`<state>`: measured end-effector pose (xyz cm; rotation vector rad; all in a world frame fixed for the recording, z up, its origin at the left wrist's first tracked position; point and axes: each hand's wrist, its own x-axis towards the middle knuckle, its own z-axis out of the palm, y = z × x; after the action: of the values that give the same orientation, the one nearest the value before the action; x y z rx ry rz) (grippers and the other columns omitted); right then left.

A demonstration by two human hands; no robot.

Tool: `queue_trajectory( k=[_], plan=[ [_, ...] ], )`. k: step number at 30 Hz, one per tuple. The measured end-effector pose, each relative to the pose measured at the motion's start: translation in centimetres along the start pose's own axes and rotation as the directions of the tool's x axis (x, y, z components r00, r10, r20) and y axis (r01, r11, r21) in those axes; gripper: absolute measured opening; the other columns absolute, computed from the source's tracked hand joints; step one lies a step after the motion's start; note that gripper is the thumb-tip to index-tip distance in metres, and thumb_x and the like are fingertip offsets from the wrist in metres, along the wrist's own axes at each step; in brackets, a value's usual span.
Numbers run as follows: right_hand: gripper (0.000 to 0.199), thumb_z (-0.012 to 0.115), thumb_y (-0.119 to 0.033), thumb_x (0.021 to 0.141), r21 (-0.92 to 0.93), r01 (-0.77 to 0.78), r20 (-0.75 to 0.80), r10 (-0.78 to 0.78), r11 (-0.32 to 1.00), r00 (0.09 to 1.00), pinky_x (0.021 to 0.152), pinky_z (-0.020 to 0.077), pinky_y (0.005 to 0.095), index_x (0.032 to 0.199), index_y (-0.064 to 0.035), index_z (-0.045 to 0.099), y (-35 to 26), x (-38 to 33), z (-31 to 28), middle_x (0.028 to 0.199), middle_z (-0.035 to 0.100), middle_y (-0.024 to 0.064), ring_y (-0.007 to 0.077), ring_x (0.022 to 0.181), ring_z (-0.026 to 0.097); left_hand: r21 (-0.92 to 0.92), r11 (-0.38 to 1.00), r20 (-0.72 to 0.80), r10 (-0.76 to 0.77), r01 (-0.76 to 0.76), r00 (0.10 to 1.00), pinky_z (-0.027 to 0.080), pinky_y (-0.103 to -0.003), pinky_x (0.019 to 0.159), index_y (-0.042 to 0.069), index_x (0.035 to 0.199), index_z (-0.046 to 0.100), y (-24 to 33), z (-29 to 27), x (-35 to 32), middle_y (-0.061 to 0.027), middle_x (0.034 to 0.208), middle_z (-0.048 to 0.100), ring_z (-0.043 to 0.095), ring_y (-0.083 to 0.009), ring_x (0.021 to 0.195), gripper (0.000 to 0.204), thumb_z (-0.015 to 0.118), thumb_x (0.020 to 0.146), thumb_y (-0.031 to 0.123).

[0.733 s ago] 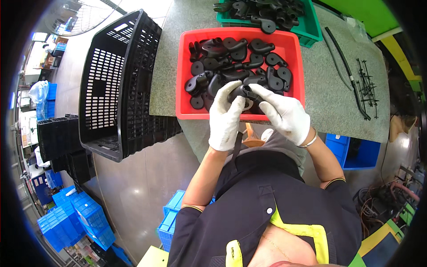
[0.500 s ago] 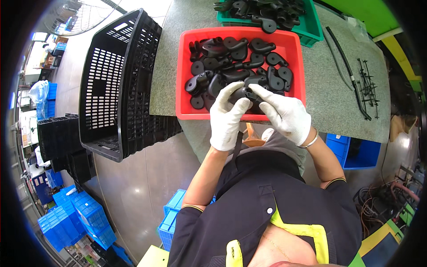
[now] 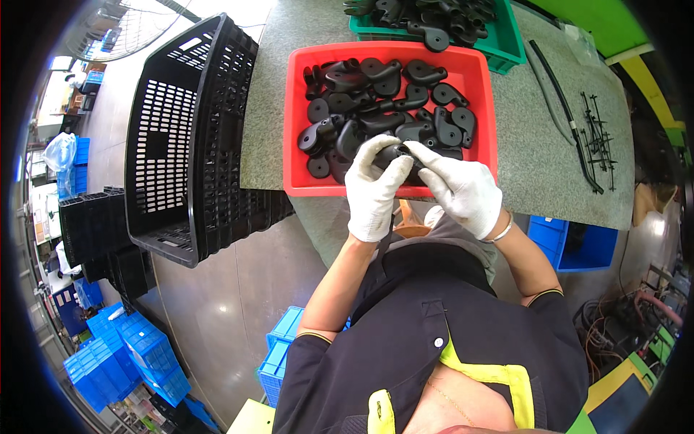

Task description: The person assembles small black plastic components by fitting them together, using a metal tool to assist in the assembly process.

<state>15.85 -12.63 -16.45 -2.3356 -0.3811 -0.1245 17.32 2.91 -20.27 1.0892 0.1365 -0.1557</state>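
Over the near side of a red tray [image 3: 289, 145], my left hand [image 3: 372, 195], in a white glove, is closed around a black plastic part [image 3: 390, 154] with a rounded body. Against the right side of the same part, my right hand [image 3: 466, 195], also gloved, presses its pinched fingertips; they partly hide it, and whether they hold a smaller piece does not show. Beneath and beyond both hands, the tray holds many similar black parts [image 3: 383, 76], each with a round disc-like end and a short tubular neck.
A green bin [image 3: 506, 43] with more black parts stands behind the tray on the grey table [image 3: 524, 145]. Black rods [image 3: 567, 119] and a thin spiky rack [image 3: 598, 141] lie to the right. A large black crate [image 3: 195, 145] is on the left, a blue bin [image 3: 549, 242] below right.
My right fingers have drawn in closer together at the black part. My left hand has turned slightly and shifted a little right, keeping its hold.
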Motion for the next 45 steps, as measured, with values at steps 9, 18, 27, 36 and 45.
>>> queue_trajectory(
  k=[9,18,27,36,45],
  plan=[
    [0.037,0.061,-0.019,0.089,0.025,-0.032,-0.002,0.032,0.999,0.999,0.06,0.0522,0.0335,0.126,-0.0148,0.059,-0.2,0.1,0.1,0.086,0.068,0.0088,0.0255,0.071,0.066,-0.045,0.999,-0.012,-0.006,0.006,1.0,0.047,-0.022,0.078,0.001,0.107,0.06,-0.3,0.1,0.0,-0.0017,0.096,0.06,0.057,-0.0071,0.086,0.026,0.067,0.082,-0.002],
    [0.026,0.057,-0.027,0.091,-0.133,-0.007,-0.111,-0.008,0.991,0.994,0.063,0.0517,0.0404,0.112,-0.013,0.059,2.8,3.2,0.8,0.092,0.065,0.0107,0.0311,0.074,0.065,0.035,0.99,-0.246,0.138,-0.133,0.959,0.043,-0.023,0.064,0.005,0.098,0.058,1.6,-1.2,0.6,-0.0012,0.082,0.055,0.052,-0.008,0.07,0.008,0.056,0.091,0.01],
    [0.039,0.051,-0.009,0.085,-0.686,-0.034,0.089,0.13,0.727,0.988,0.074,0.0511,0.0487,0.124,-0.0105,0.044,14.4,10.5,0.4,0.111,0.058,0.0173,0.0369,0.089,0.063,0.274,0.731,-0.574,0.646,-0.625,0.504,0.042,-0.026,0.059,0.005,0.094,0.058,9.9,-12.2,5.5,-0.0025,0.08,0.055,0.051,-0.0114,0.066,0.017,0.051,0.096,0.02],
    [0.029,0.064,-0.026,0.085,0.2,-0.198,-0.02,0.206,0.96,0.978,0.075,0.0489,0.0356,0.104,-0.0044,0.056,9.3,7.6,0.1,0.092,0.065,0.0127,0.0235,0.082,0.064,0.837,0.48,-0.36,0.845,-0.264,0.396,0.044,-0.03,0.091,-0.006,0.135,0.039,15.1,-21.1,8.8,-0.0144,0.117,0.054,0.054,-0.0197,0.103,0.046,0.052,0.095,0.013],
    [0.03,0.068,-0.022,0.084,0.528,-0.364,0.038,0.407,0.767,0.913,0.069,0.0456,0.0257,0.103,-0.0003,0.061,1.2,3.3,-1.3,0.081,0.062,0.0028,0.008,0.072,0.054,0.568,0.721,0.104,0.415,-0.397,0.904,0.049,-0.029,0.082,0.004,0.124,0.052,2.5,0.0,-0.7,-0.0088,0.114,0.053,0.059,-0.015,0.093,0.044,0.063,0.083,-0.004]
  ],
)
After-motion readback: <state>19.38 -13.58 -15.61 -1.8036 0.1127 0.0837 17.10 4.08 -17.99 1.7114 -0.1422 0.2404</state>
